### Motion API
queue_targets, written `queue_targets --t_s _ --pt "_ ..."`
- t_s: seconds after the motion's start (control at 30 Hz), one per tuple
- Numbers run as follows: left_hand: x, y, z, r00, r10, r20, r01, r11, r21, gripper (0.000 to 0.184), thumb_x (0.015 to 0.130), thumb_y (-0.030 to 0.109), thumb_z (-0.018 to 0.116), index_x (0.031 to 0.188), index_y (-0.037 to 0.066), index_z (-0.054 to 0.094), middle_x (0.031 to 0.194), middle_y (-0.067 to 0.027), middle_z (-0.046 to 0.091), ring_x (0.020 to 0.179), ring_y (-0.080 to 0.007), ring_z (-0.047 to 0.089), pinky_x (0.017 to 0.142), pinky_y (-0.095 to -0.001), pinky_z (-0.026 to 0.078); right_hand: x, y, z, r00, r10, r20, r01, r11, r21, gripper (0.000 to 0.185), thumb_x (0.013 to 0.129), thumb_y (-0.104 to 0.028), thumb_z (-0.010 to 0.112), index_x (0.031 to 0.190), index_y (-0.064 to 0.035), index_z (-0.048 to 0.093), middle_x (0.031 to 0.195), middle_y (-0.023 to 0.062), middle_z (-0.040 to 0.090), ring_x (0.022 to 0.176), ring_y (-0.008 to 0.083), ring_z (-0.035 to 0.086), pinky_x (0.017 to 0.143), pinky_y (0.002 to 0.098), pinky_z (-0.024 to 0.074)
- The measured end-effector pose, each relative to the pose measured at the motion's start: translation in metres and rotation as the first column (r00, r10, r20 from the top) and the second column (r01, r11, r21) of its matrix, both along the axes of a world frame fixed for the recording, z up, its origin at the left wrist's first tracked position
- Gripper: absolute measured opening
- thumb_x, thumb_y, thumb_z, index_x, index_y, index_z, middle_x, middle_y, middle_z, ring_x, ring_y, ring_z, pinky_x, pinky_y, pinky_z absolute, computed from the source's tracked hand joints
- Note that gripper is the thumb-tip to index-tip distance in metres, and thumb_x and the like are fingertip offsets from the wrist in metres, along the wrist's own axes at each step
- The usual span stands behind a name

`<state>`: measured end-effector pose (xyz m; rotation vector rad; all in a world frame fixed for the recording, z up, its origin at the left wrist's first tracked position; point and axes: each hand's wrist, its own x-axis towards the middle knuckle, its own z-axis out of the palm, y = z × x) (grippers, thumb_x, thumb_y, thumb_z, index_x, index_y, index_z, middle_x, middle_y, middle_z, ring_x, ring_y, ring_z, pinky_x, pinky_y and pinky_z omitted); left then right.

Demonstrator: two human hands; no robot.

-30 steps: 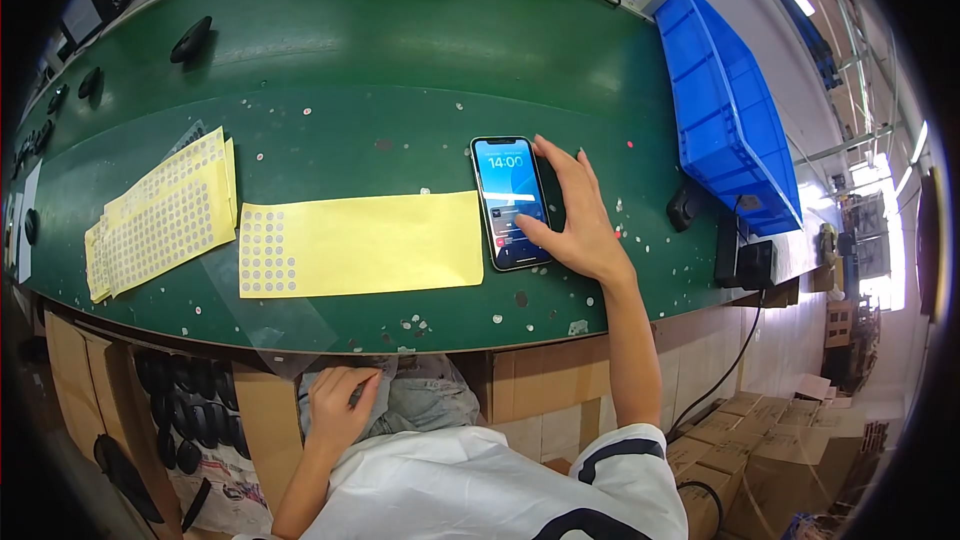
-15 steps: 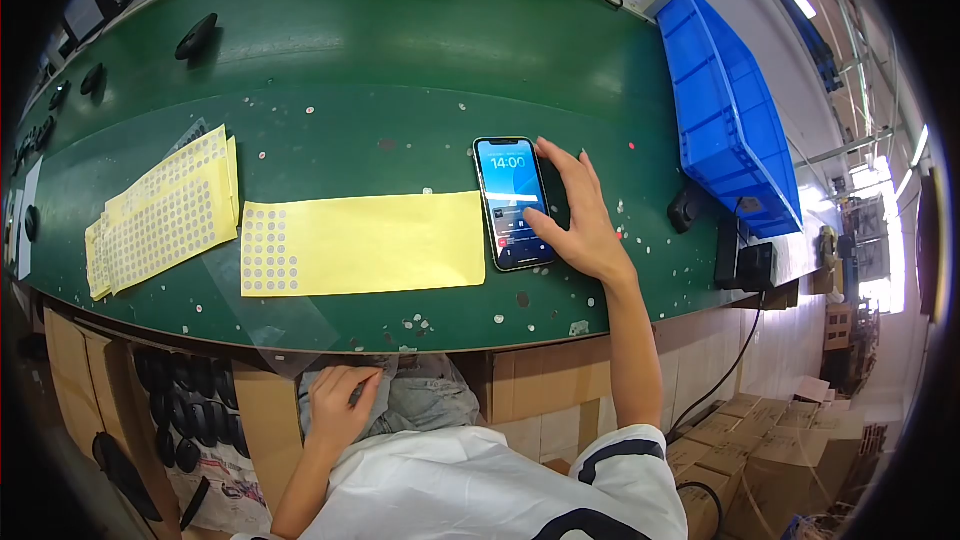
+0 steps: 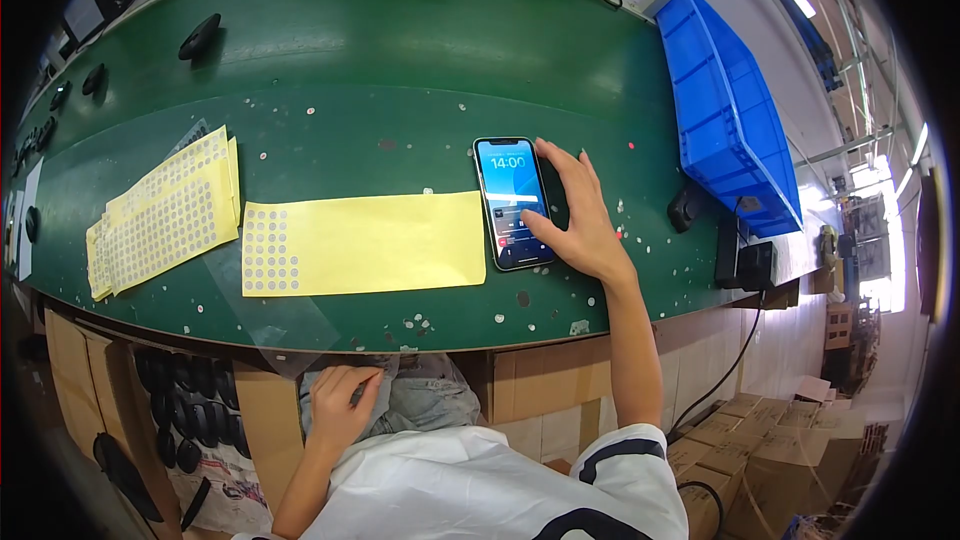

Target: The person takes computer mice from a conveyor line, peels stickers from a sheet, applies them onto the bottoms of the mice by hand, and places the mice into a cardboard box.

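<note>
A lit smartphone (image 3: 515,180) showing 14:00 lies on the green table. My right hand (image 3: 588,225) is beside it, fingers stretched along its right edge and the thumb over the lower part of the screen. Just left of the phone lies a yellow sticker sheet (image 3: 390,245), with small round grey stickers only at its left end. Down at my lap, below the table edge, my left hand (image 3: 340,405) has its fingers curled. A small dark patch shows between its thumb and fingers; what it is cannot be made out.
More yellow sticker sheets (image 3: 170,210) lie stacked at the left. A blue bin (image 3: 735,120) stands at the right, near a black adapter (image 3: 757,265) with a cable. Black oval parts (image 3: 200,37) sit toward the back left. Clear film (image 3: 285,325) hangs over the front edge.
</note>
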<state>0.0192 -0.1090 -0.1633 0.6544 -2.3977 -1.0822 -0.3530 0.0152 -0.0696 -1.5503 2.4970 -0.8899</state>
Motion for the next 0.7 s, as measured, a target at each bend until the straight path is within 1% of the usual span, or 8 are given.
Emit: queue_targets --t_s 0.13,0.3,0.43,0.47,0.6,0.7 --pt "0.0 -0.001 0.0 1.0 -0.003 -0.005 0.002 1.0 -0.015 0.011 0.081 0.003 0.077 0.091 0.008 0.076 0.08 -0.0027 0.069 0.067 -0.0223 0.056 0.064 -0.0319 0.047 0.0 0.0 0.0 1.0 -0.001 -0.001 0.001 1.0 0.002 0.079 0.084 -0.037 0.067 0.153 -0.0048 0.043 0.151 0.0151 0.054 0.14 0.0302 0.049 0.129 0.0527 0.0134" --pt "-0.001 -0.001 0.002 1.0 -0.006 -0.013 0.006 1.0 -0.015 0.011 0.081 0.003 0.076 0.091 0.007 0.075 0.08 -0.0027 0.069 0.067 -0.0222 0.057 0.064 -0.0316 0.047 0.0 0.001 0.001 1.0 0.009 -0.012 -0.009 1.0 -0.001 0.075 0.086 -0.033 0.064 0.153 -0.0053 0.043 0.15 0.0144 0.054 0.14 0.0292 0.049 0.129 0.0525 0.0135" --pt "-0.001 -0.001 0.004 1.0 -0.006 -0.012 0.006 1.0 -0.008 0.011 0.081 0.002 0.076 0.091 0.006 0.075 0.081 -0.0028 0.07 0.067 -0.0222 0.058 0.064 -0.0313 0.047 -0.007 0.004 -0.001 0.984 0.041 0.176 -0.025 0.996 -0.091 0.067 0.09 -0.024 0.062 0.152 -0.0049 0.045 0.148 0.0157 0.057 0.14 0.027 0.05 0.129 0.0506 0.0115" --pt "-0.001 -0.001 0.004 1.0 -0.005 -0.013 0.005 1.0 -0.008 0.011 0.081 0.002 0.076 0.091 0.006 0.075 0.081 -0.0028 0.07 0.067 -0.0222 0.058 0.064 -0.0313 0.047 -0.008 0.005 0.0 0.984 0.041 0.175 -0.026 0.996 -0.091 0.067 0.09 -0.024 0.062 0.152 -0.0049 0.045 0.148 0.0157 0.057 0.14 0.027 0.05 0.129 0.0506 0.0115" --pt "-0.001 -0.001 0.005 0.999 -0.016 -0.037 0.017 1.0 0.008 0.011 0.081 0.001 0.076 0.09 0.006 0.075 0.081 -0.0029 0.071 0.068 -0.022 0.058 0.065 -0.0311 0.048 -0.01 0.006 0.004 0.955 0.071 0.288 -0.035 0.991 -0.127 0.066 0.088 -0.013 0.061 0.152 -0.0047 0.045 0.146 0.0141 0.059 0.138 0.0245 0.053 0.13 0.0502 0.0091" --pt "-0.004 -0.001 0.006 0.997 -0.012 -0.079 0.013 1.0 0.009 0.01 0.081 0.0 0.075 0.089 0.005 0.075 0.079 -0.0036 0.069 0.066 -0.0211 0.056 0.063 -0.0307 0.046 -0.009 0.007 0.007 0.947 0.081 0.31 -0.038 0.989 -0.143 0.068 0.087 -0.011 0.063 0.152 -0.0048 0.045 0.145 0.0138 0.06 0.137 0.0241 0.054 0.13 0.05 0.0083"
